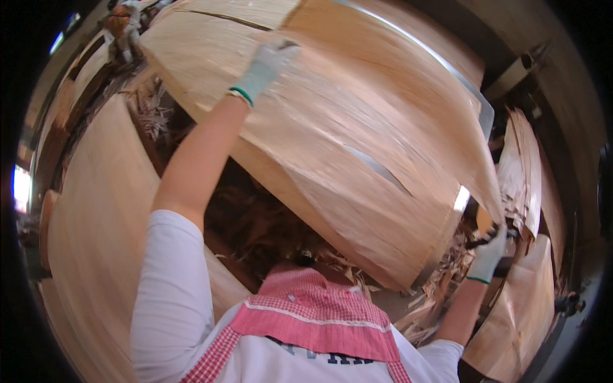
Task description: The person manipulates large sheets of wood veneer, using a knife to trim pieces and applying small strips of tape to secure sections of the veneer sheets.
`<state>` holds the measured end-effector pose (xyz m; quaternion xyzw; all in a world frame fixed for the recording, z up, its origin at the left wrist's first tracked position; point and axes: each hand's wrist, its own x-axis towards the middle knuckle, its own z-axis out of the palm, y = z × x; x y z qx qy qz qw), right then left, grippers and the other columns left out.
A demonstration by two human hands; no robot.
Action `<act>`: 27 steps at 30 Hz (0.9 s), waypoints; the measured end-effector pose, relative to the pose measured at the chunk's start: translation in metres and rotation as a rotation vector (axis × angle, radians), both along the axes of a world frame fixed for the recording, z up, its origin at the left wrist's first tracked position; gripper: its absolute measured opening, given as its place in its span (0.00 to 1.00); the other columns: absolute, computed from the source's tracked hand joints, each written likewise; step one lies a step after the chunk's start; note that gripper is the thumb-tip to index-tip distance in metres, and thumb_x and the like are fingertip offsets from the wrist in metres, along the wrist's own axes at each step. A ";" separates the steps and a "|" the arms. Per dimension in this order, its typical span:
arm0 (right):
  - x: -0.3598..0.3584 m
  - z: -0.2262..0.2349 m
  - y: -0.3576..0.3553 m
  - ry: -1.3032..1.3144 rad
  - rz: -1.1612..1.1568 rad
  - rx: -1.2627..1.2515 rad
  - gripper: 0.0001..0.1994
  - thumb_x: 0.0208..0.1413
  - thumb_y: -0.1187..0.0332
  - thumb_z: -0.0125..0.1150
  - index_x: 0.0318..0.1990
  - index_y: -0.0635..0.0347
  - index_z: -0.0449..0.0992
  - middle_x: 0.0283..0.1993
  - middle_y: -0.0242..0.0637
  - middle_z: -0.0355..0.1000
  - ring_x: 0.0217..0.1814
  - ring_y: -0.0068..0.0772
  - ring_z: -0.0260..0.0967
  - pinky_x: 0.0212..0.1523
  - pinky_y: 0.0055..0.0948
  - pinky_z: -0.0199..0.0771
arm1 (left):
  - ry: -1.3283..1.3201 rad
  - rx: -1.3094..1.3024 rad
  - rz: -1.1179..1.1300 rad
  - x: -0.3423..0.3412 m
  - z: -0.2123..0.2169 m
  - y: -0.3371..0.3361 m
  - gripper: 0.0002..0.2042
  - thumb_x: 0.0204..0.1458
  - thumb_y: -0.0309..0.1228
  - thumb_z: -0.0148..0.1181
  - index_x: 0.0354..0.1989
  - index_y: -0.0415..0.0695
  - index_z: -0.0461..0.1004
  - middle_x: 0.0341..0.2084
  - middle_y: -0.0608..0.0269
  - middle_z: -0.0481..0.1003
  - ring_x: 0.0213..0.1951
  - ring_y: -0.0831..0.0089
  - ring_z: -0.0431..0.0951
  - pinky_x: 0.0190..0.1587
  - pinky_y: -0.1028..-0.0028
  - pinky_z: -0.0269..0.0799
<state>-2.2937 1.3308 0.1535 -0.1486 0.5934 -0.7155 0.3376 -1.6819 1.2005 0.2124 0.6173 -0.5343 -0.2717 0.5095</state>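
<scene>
A large, thin wood veneer sheet point(383, 108) spreads out in front of me, its surface rippled and its right side lifted. My left hand point(274, 60), in a pale glove with a green cuff, reaches far over it. Its fingers are curled at the sheet's left edge, somewhat blurred. At the lower right my right hand point(489, 255), gloved alike, is closed on the sheet's hanging right corner. Under this sheet lies more veneer point(211, 48), with a long split near its far edge. A slit shows in the veneer between my hands.
Another veneer stack point(108, 236) lies on the left. Torn veneer pieces point(518, 172) hang at the right, above a curved sheet point(520, 313). Scraps point(440, 281) litter the space beside my right arm. A metal edge point(421, 45) runs behind the sheet. Another person point(121, 25) is far left.
</scene>
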 end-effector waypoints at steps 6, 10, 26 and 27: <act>0.072 -0.095 -0.022 -0.251 0.123 0.022 0.05 0.61 0.65 0.58 0.36 0.53 0.71 0.23 0.24 0.63 0.19 0.12 0.55 0.13 0.12 0.53 | -0.305 -0.065 0.105 0.129 -0.072 -0.086 0.12 0.50 0.29 0.61 0.42 0.40 0.78 0.32 0.61 0.80 0.34 0.75 0.78 0.38 0.74 0.75; 0.157 -0.120 -0.026 -0.523 0.043 0.073 0.07 0.61 0.64 0.58 0.33 0.54 0.69 0.24 0.25 0.63 0.20 0.12 0.58 0.14 0.13 0.54 | -0.332 -0.085 0.092 0.220 -0.134 -0.130 0.13 0.47 0.25 0.59 0.43 0.40 0.78 0.36 0.59 0.80 0.38 0.74 0.78 0.45 0.73 0.74; 0.334 -0.173 0.003 0.008 0.117 0.659 0.11 0.64 0.57 0.49 0.40 0.54 0.66 0.24 0.30 0.66 0.16 0.18 0.58 0.13 0.18 0.56 | -0.582 0.343 0.047 0.392 -0.280 -0.207 0.22 0.52 0.38 0.59 0.56 0.45 0.70 0.56 0.52 0.68 0.53 0.58 0.72 0.54 0.59 0.68; 0.355 -0.148 -0.007 0.117 0.075 0.680 0.09 0.65 0.59 0.46 0.42 0.54 0.64 0.28 0.31 0.67 0.18 0.18 0.60 0.14 0.19 0.59 | -0.951 0.487 0.151 0.353 -0.254 -0.200 0.27 0.52 0.46 0.59 0.60 0.49 0.67 0.63 0.50 0.62 0.57 0.51 0.69 0.58 0.51 0.64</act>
